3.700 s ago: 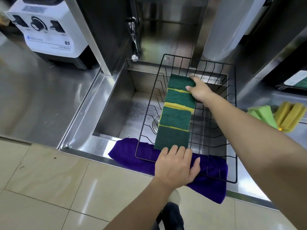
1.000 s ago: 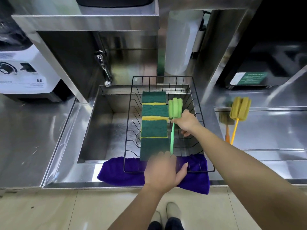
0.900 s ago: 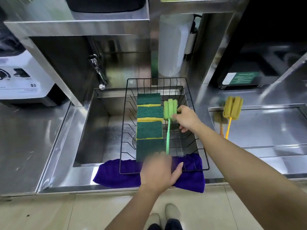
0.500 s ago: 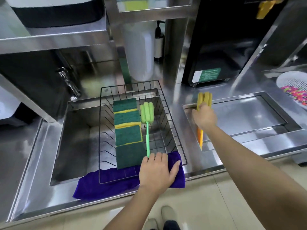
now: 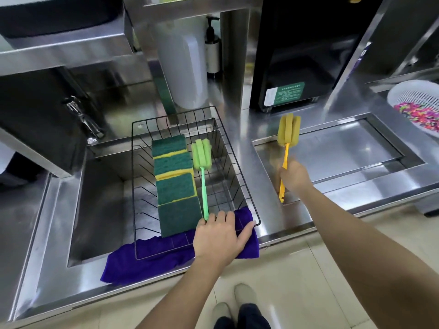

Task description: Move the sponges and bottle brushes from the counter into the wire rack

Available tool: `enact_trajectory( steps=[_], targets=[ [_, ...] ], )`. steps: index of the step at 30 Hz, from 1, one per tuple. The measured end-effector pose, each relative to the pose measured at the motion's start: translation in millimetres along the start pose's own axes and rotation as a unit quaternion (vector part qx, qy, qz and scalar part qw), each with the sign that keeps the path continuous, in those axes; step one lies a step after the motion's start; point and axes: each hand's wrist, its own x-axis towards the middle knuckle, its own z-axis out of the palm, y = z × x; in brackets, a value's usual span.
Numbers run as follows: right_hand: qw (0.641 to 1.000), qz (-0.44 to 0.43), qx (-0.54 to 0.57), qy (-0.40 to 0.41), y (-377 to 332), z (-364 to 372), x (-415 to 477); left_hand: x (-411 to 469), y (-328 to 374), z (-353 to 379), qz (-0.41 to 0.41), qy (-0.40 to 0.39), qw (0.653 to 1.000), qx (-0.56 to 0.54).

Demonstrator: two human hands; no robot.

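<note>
Rack (image 5: 240,162): black wire, sits over the sink (image 5: 99,200), near edge on a purple cloth (image 5: 147,260); the cloth likely cushions it and catches drips.
Sponges (image 5: 175,184): four, green face up, yellow beneath, overlapped in one row down the rack's left half; that leaves the right half free for long handles.
Green brush (image 5: 202,167): lies in the rack just beside the sponges, foam head toward the back wall, handle running to the near edge.
Yellow brush (image 5: 288,131): not in the rack; held above the tabletop (image 5: 266,210) right of the rack, over the edge of a shallow recessed tray (image 5: 351,150), foam head away from the person, handle end pointing down toward them.
Right hand (image 5: 293,178): fingers closed round the yellow brush's handle at mid-length, a hold that keeps the head clear of the steel.
Left hand (image 5: 219,236): palm down on the rack's near right corner, over the cloth and touching the green handle's end; fingers spread flat, gripping nothing; probably steadying the rack.
Step in hand, as judged: carrying the yellow brush across to lie beside the green one.
Remaining: the yellow brush appears to be the last piece.
Risk: the long handle could catch the rack's right rim on the way in.
</note>
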Motion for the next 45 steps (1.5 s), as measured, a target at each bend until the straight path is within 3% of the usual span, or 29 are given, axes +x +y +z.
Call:
enact_trajectory(
  steps=[7, 12, 18, 25, 31, 37, 41, 45],
  targets=[
    [0.981, -0.144, 0.094, 0.089, -59.2, -28.4, -20.0, 0.2, 0.6, 1.1, -0.003, 0.009, 1.0, -0.001],
    [0.971, -0.217, 0.101, 0.011, -114.3, -18.9, -46.0, -0.2, 1.1, 1.0, -0.007, 0.025, 1.0, 0.001],
    [0.966, -0.206, -0.022, -0.158, -130.1, 34.7, -73.1, -0.7, 1.0, 2.2, -0.011, 0.031, 0.999, -0.006],
    [0.95, -0.21, -0.159, -0.166, -118.1, 67.9, -75.1, -0.4, -0.1, 5.7, -0.008, 0.027, 1.0, -0.01],
    [0.909, -0.203, -0.285, -0.226, -118.1, 76.6, -72.6, -0.1, -0.3, 6.0, -0.007, 0.029, 0.999, -0.015],
    [0.902, -0.206, -0.288, -0.249, -121.3, 75.5, -69.3, 0.6, -0.6, 0.9, 0.007, -0.036, 0.999, -0.012],
    [0.913, -0.21, -0.239, -0.257, -130.6, 56.5, -68.5, 3.4, -0.2, -16.2, -0.011, -0.138, 0.99, -0.036],
    [0.916, -0.218, -0.169, -0.292, -155.2, 10.7, -69.5, 5.5, -6.7, -24.6, -0.037, -0.092, 0.987, -0.126]
  ],
)
